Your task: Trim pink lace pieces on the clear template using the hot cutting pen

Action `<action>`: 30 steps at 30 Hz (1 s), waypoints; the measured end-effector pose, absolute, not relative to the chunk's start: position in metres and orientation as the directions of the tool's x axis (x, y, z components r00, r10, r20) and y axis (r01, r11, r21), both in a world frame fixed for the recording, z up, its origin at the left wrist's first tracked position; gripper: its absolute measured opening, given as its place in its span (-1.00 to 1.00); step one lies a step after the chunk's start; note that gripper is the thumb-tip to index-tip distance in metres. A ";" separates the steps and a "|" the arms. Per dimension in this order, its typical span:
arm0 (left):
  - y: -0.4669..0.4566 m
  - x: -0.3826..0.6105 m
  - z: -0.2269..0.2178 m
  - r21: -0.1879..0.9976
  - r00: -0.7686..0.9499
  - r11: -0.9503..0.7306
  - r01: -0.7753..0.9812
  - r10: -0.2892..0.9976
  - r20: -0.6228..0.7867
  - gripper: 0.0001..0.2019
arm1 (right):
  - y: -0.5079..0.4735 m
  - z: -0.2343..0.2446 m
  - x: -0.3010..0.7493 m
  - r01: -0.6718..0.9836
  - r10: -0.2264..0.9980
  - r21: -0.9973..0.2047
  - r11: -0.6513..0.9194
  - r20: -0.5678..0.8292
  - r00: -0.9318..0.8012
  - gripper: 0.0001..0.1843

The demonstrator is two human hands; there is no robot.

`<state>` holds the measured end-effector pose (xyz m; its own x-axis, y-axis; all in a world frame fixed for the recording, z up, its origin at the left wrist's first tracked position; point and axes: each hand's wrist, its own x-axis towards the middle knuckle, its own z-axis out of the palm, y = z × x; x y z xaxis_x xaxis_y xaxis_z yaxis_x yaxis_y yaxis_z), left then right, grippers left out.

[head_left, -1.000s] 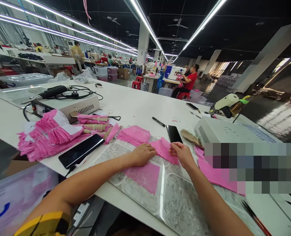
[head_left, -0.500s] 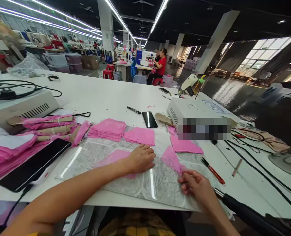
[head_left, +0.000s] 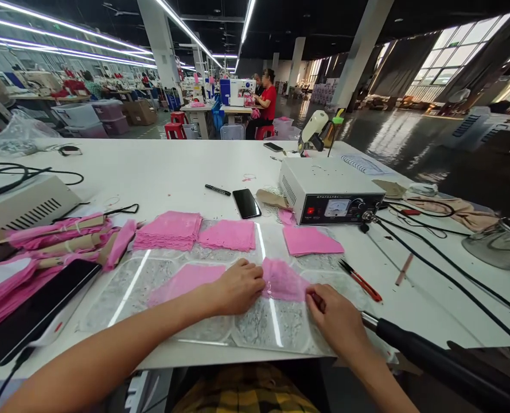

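The left hand (head_left: pixel 237 287) lies flat with loose, spread-out fingers (head_left: pixel 255 274). Their tips press down the left edge of a small pink lace cloth piece (head_left: pixel 283 284). The right hand (head_left: pixel 338 321) is curled tight around a long black tool with a silver neck (head_left: pixel 427 358), and its fingers touch the cloth's right edge. So the pink piece sits between both sets of fingertips, on a see-through plastic sheet (head_left: pixel 255 335). Just past the right fingers lie red-handled snips (head_left: pixel 360 281). Farther past them stands a white metal box with a dial (head_left: pixel 332 192).
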<state>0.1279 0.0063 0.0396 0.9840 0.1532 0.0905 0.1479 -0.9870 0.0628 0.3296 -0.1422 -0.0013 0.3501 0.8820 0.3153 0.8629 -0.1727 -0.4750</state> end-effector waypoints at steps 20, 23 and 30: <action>-0.032 0.100 0.024 0.106 0.957 -0.984 0.142 0.164 0.238 -0.83 | -0.122 0.014 0.280 0.831 0.964 -0.529 0.172 0.265 -0.030 -0.82; -0.034 0.098 0.021 0.071 0.958 -0.987 0.147 0.160 0.237 -0.81 | -0.124 0.011 0.284 0.829 0.970 -0.536 0.158 0.243 -0.028 -0.81; -0.035 0.099 0.021 0.045 0.963 -0.990 0.136 0.143 0.228 -0.83 | -0.126 0.013 0.289 0.833 0.977 -0.537 0.134 0.212 -0.021 -0.84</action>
